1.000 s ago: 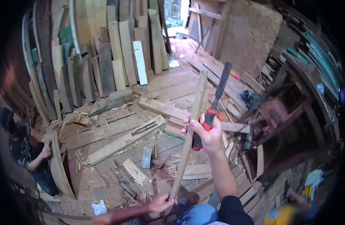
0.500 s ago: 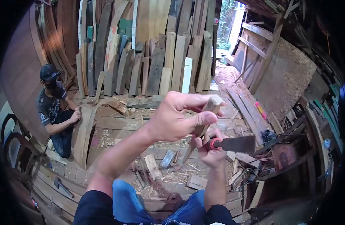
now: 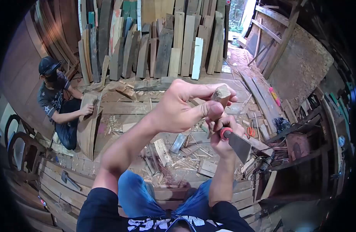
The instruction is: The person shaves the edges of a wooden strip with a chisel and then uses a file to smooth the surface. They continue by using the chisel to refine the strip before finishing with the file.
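Note:
My left hand (image 3: 185, 102) is closed around a short wooden stick (image 3: 221, 94), thumb along its near side and fingers behind. The stick's cut, roughly faceted end points up toward me. Just below it, my right hand (image 3: 223, 143) grips a chisel (image 3: 240, 147) with a red collar and a wide flat blade. The blade slants down and to the right, away from the stick. My right fingers come close under the stick's lower part, which is mostly hidden by both hands.
At left a person in a cap (image 3: 60, 98) crouches over a long board (image 3: 87, 133). Many planks (image 3: 162, 58) lean along the back wall. Wood offcuts (image 3: 162, 151) and shavings litter the floor before me. A hammer (image 3: 70, 181) lies on the slats at lower left; orange-handled scissors (image 3: 250, 132) lie at right.
The chisel blade has swung from pointing right to pointing down and right. My view has tilted lower. The crouching person's hand has shifted along the board.

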